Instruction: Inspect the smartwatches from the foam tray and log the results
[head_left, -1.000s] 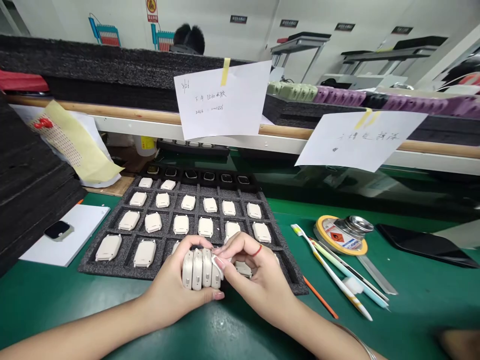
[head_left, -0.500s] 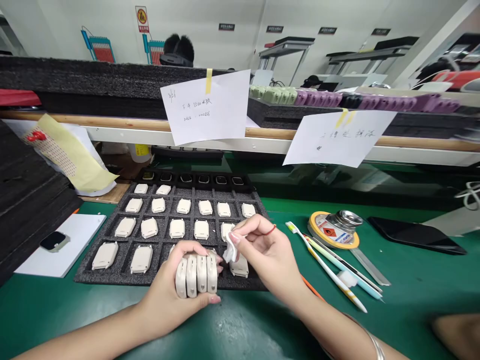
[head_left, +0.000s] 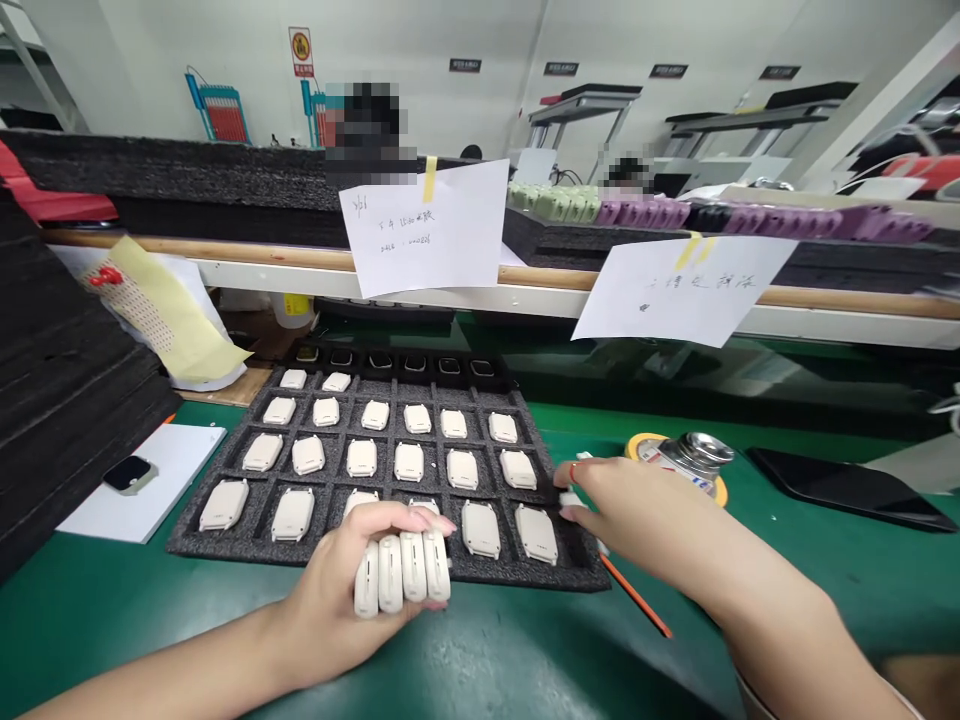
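Note:
My left hand [head_left: 337, 580] is wrapped round a side-by-side stack of several cream watch cases [head_left: 403, 572], held just in front of the black foam tray [head_left: 529, 577]. Rows of similar cream cases lie in the tray's compartments, and the left fingers partly cover two of them. By the tray's right edge, my right hand [head_left: 637, 510] reaches across the table, palm down. Thumb and forefinger are pinched at a small white wad of tissue [head_left: 571, 498], mostly hidden. An orange stick [head_left: 637, 597] lies below this hand, and the forearm covers the tools behind it.
A yellow-rimmed tape roll with a metal-topped bottle [head_left: 701, 452] stands at right, near a black phone-like slab [head_left: 847, 485]. A dark-screened watch [head_left: 130, 474] rests on white paper [head_left: 161, 490] at left. Paper notes [head_left: 427, 235] hang from the shelf edge [head_left: 540, 290].
My right hand has moved from beside the stack to the right, past the tray's edge, with the white tissue. My left hand still holds the cases, tilted slightly differently. The view has shifted a little.

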